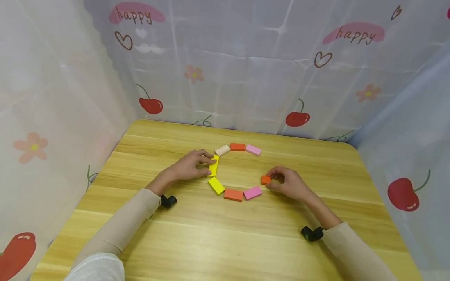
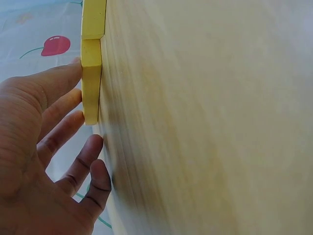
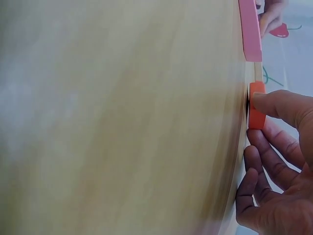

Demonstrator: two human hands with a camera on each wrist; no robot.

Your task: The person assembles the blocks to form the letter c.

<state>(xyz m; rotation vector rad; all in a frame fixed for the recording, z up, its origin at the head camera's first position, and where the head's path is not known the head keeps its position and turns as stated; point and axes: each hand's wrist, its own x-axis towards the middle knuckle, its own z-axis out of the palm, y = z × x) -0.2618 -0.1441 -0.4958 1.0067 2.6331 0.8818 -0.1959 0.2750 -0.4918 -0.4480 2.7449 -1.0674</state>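
Observation:
My left hand rests its thumb and fingertips along the left side of a yellow block, which stands at the left of a curved row. In the left wrist view, those fingers are fairly straight against the yellow block, and the other fingers stay apart from it. On the right, my right hand pinches an orange block between thumb and fingers, close over the table. The right wrist view has the thumb on the near face of the orange block, beyond which is a pink block.
A cream block, a red block and a pink block form the far arc. Another yellow block, an orange-red block and a pink block form the near arc. Printed curtains surround the wooden table.

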